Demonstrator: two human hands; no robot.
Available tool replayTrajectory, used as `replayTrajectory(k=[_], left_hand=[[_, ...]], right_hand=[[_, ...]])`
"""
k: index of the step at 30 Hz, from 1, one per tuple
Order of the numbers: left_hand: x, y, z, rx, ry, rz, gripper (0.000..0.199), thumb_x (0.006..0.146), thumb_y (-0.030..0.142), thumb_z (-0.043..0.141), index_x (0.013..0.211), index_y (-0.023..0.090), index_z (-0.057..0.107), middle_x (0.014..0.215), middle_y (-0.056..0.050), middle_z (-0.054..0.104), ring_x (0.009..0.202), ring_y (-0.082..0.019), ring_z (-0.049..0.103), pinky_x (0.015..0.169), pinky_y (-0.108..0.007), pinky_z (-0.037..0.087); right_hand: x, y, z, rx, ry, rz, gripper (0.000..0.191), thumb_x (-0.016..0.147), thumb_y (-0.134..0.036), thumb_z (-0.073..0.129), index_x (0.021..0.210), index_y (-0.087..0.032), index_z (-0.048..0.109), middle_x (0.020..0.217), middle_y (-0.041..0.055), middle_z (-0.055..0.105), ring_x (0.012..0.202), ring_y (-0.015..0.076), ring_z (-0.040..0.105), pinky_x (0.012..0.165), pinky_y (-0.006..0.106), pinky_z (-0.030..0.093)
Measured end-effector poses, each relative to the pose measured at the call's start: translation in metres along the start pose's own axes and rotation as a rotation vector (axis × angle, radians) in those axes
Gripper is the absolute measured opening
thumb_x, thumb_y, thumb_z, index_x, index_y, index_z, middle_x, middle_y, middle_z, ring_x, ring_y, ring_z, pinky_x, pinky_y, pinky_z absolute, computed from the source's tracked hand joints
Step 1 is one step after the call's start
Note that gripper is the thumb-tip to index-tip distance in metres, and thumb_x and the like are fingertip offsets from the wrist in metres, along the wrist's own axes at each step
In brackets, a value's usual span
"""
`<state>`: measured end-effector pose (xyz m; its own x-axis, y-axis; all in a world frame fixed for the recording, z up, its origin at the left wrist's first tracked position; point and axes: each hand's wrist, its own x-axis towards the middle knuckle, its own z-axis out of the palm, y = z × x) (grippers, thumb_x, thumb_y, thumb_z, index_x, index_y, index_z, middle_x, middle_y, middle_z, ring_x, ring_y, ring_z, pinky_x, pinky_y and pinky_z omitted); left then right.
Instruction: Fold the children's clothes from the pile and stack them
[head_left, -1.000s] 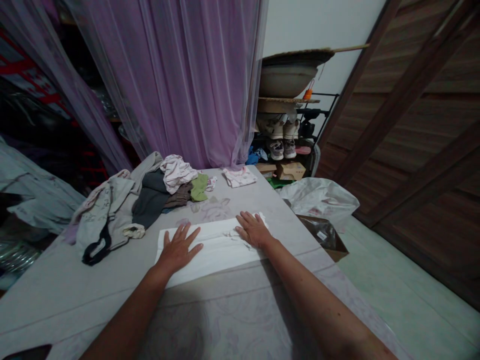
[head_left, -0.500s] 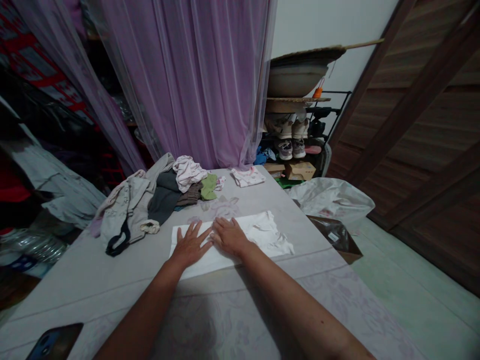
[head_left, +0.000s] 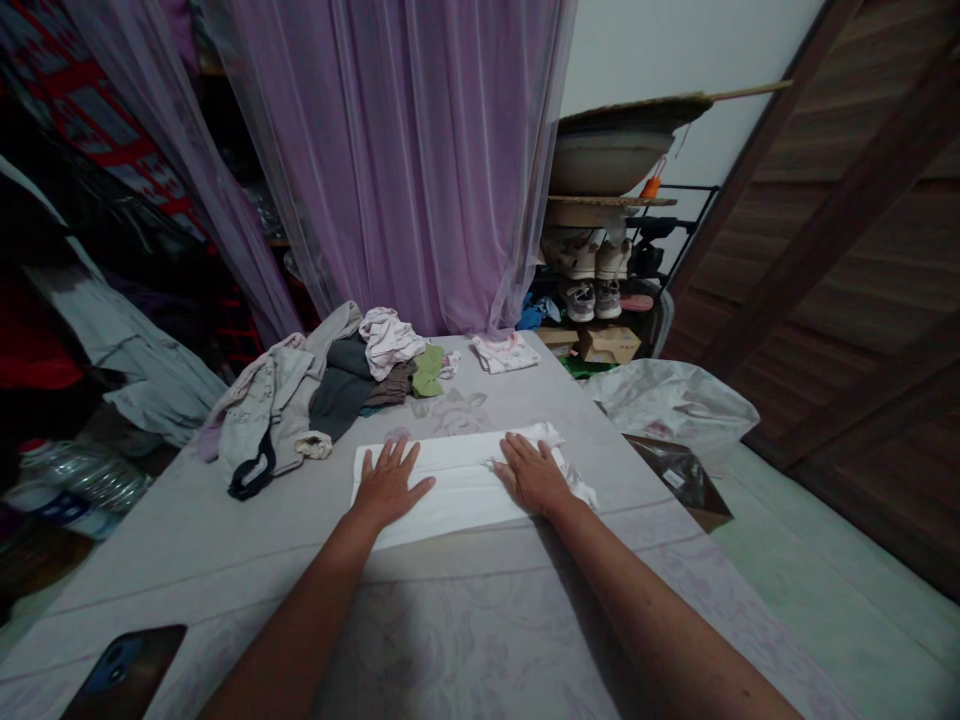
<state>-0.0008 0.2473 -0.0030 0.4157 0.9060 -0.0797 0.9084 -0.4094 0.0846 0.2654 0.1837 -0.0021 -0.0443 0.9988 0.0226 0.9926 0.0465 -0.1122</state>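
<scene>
A white cloth (head_left: 457, 490) lies in a long flat strip on the covered surface (head_left: 285, 540), its right end crumpled. My left hand (head_left: 390, 487) rests flat on the cloth's left end with the fingers spread. Toward the right end, my right hand (head_left: 534, 474) presses on the same cloth, palm down, fingers apart. Neither hand grips anything. Between the hands the cloth looks mostly smooth, with a few creases.
A pile of clothes (head_left: 341, 375) sits at the back left. Behind the white cloth lies a folded patterned garment (head_left: 505, 353). A phone (head_left: 124, 672) is at the near left. Beyond the right edge are a plastic bag (head_left: 675, 405) and an open box (head_left: 712, 510).
My right hand has slid rightward along the white cloth, away from my left hand, which stays on the left end. The view has shifted slightly.
</scene>
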Motion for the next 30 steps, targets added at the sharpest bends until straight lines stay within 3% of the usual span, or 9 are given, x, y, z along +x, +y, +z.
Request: replayTrajectory(k=[6,11,14,19,23,26,30], left_hand=[[-0.015,-0.012,-0.001,0.022,0.024,0.023,0.071,0.093,0.062,0.035,0.151,0.022,0.034,0.16,-0.012,0.024,0.148,-0.03,0.018,0.118,-0.05,0.015],[-0.032,-0.021,0.002,0.015,0.061,0.096,0.059,0.095,0.056,0.037,0.149,0.033,0.037,0.158,-0.005,0.03,0.147,-0.027,0.022,0.119,-0.049,0.013],[-0.034,-0.022,0.003,0.005,0.081,0.086,0.057,0.095,0.053,0.038,0.147,0.031,0.04,0.157,-0.005,0.033,0.146,-0.027,0.025,0.119,-0.049,0.013],[-0.039,-0.036,0.001,-0.026,0.198,-0.145,0.051,0.097,0.038,0.034,0.142,0.019,0.048,0.153,-0.01,0.041,0.143,-0.026,0.032,0.118,-0.045,0.021],[-0.054,-0.056,-0.008,-0.041,0.264,-0.32,0.047,0.096,0.036,0.034,0.132,0.017,0.057,0.138,-0.011,0.057,0.128,-0.025,0.05,0.109,-0.037,0.035],[-0.06,-0.061,-0.02,-0.069,0.193,-0.396,0.044,0.094,0.04,0.037,0.12,0.019,0.065,0.124,-0.01,0.067,0.115,-0.027,0.058,0.097,-0.036,0.043],[-0.054,-0.058,-0.039,-0.172,0.054,-0.491,0.039,0.088,0.046,0.045,0.108,0.023,0.069,0.114,-0.007,0.071,0.104,-0.025,0.064,0.081,-0.031,0.047]], right_hand=[[0.0,0.003,-0.003,0.012,-0.007,0.031,0.053,0.101,-0.042,0.03,0.144,-0.013,0.042,0.154,0.016,0.036,0.143,0.0282,0.032,0.113,0.058,0.02],[-0.004,-0.012,-0.003,0.049,0.06,0.022,0.051,0.1,-0.04,0.032,0.146,-0.019,0.04,0.154,0.0143,0.037,0.142,0.0281,0.031,0.113,0.059,0.017],[-0.01,-0.024,0.0,0.087,0.075,-0.038,0.048,0.099,-0.04,0.036,0.141,-0.022,0.048,0.153,0.0126,0.039,0.143,0.0287,0.03,0.113,0.059,0.017],[-0.022,-0.036,0.003,0.12,0.123,-0.001,0.046,0.094,-0.034,0.044,0.136,-0.018,0.052,0.152,0.0142,0.039,0.142,0.0287,0.032,0.114,0.057,0.016],[-0.024,-0.052,0.005,0.127,0.175,-0.128,0.05,0.095,-0.032,0.043,0.143,-0.018,0.046,0.154,0.0134,0.037,0.144,0.027,0.028,0.117,0.053,0.012],[-0.019,-0.07,0.009,0.111,0.183,-0.216,0.052,0.096,-0.036,0.042,0.145,-0.018,0.043,0.156,0.0136,0.033,0.145,0.0281,0.025,0.117,0.055,0.012],[-0.013,-0.084,0.016,0.073,0.107,-0.189,0.054,0.097,-0.041,0.039,0.145,-0.016,0.043,0.154,0.0154,0.035,0.144,0.0306,0.028,0.115,0.06,0.014]])
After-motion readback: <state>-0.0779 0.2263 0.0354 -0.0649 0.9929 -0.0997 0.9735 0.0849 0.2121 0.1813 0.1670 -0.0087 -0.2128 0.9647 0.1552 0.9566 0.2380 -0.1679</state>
